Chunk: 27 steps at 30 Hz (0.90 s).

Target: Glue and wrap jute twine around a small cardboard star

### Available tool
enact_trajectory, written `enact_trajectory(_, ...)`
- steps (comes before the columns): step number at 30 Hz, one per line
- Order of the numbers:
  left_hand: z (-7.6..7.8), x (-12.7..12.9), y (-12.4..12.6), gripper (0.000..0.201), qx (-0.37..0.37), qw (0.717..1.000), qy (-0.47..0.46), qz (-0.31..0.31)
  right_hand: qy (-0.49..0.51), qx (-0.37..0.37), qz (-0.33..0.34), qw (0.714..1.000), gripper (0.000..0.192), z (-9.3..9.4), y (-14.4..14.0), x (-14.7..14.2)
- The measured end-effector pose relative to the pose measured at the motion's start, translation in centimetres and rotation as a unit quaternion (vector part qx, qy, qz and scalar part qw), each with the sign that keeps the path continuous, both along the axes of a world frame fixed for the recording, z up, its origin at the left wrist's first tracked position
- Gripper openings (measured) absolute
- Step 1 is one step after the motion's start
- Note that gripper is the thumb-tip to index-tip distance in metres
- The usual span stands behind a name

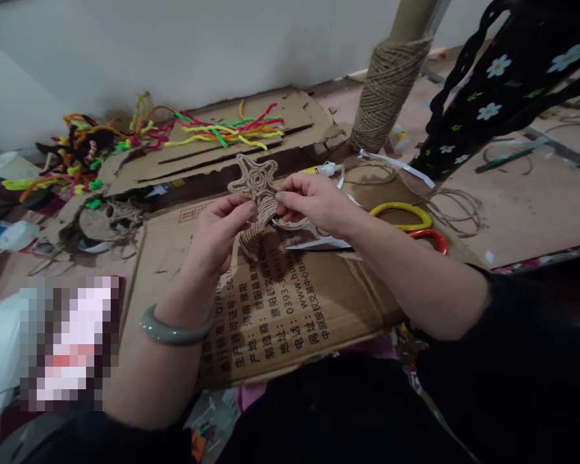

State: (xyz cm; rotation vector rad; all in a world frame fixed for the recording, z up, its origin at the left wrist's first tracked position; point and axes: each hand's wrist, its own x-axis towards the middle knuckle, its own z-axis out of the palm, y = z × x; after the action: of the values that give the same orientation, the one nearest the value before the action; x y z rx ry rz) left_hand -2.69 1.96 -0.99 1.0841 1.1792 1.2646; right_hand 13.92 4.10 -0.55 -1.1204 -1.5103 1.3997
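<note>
pixelated patch point(69, 343): contents unreadable | scissors point(367, 235): blades partly hidden (behind right forearm) | twine spool point(386, 90): top cut off

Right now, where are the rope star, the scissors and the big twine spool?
rope star point(257, 177), head view, centre of the star.
scissors point(406, 209), head view, yellow handle loop.
twine spool point(385, 90), head view, wound middle.
</note>
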Motion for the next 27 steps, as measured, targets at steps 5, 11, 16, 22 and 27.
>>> enact_trajectory(5, 0.18, 0.02, -0.15, 0.009, -0.011, 0.999, 0.03, 0.006, -0.003, -0.009, 0.021, 1.0, 0.011, 0.14, -0.08, -0.01)
enact_trajectory(11, -0.09, -0.09, -0.14, 0.005, -0.006, 0.996, 0.073, -0.045, 0.043, -0.009, -0.023, 0.999, 0.018, 0.34, 0.02, 0.25)
enact_trajectory(16, 0.14, -0.11, -0.02, 0.005, -0.002, 0.999, 0.032, 0.015, 0.015, -0.042, -0.011, 0.999, 0.017, 0.44, -0.04, 0.1)
enact_trajectory(22, 0.23, 0.03, -0.13, 0.01, -0.012, 1.0, -0.012, -0.001, 0.015, -0.047, -0.017, 0.999, 0.015, 0.55, -0.21, -0.05)
enact_trajectory(27, 0.19, 0.24, -0.26, 0.015, -0.039, 0.998, 0.025, -0.046, 0.017, -0.042, -0.008, 0.999, 0.014, 0.28, -0.16, -0.05)
